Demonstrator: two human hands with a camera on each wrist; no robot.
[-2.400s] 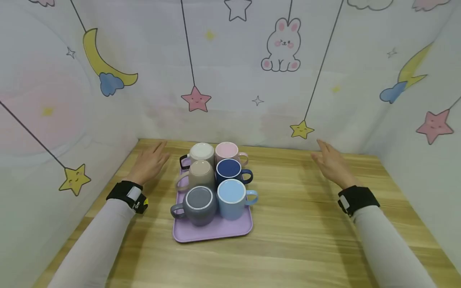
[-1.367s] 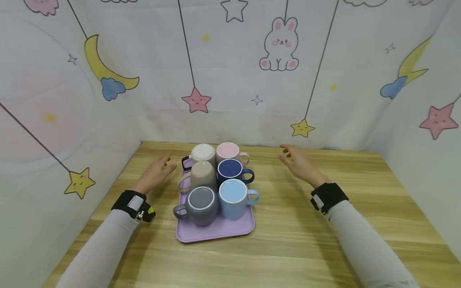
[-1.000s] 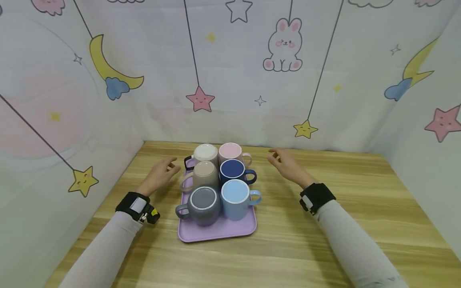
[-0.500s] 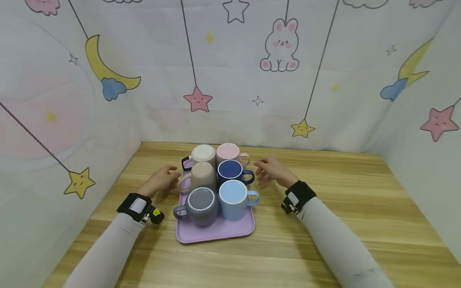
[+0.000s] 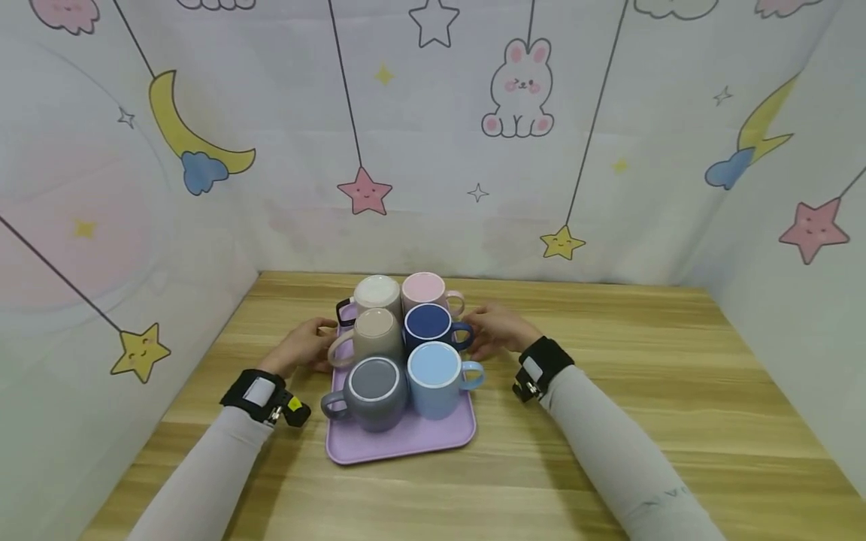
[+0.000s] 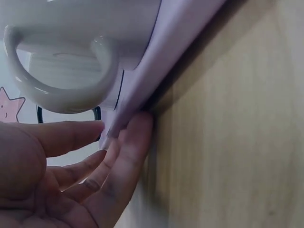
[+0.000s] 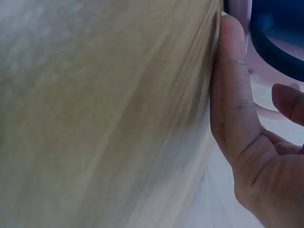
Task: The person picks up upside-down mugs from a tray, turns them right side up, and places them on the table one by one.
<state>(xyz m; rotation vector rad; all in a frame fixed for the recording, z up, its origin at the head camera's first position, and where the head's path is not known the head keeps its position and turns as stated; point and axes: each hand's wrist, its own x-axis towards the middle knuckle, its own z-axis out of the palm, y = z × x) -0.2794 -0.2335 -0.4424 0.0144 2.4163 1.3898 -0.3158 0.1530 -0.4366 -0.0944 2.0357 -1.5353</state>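
Six upturned mugs (image 5: 386, 347) on a purple tray (image 5: 406, 443), between my left hand (image 5: 303, 347) and right hand (image 5: 499, 330).
My hands are apart, fingers (image 7: 236, 80) fairly straight at the tray's edges.

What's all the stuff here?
Tray: one, lilac, on table
White mug: one, white, tray's back left
Pink mug: one, pink, back right
Beige mug: one, beige, middle left
Navy mug: one, navy, middle right
Grey mug: one, grey, front left
Blue mug: one, light blue, front right
Table: one, brown, under tray
Walls: three, white with cartoon prints, behind and beside table
Sleeves: two, white, either side
Wristbands: two, black, at sleeve ends
Left hand: one, at tray's left edge
Right hand: one, at tray's right edge
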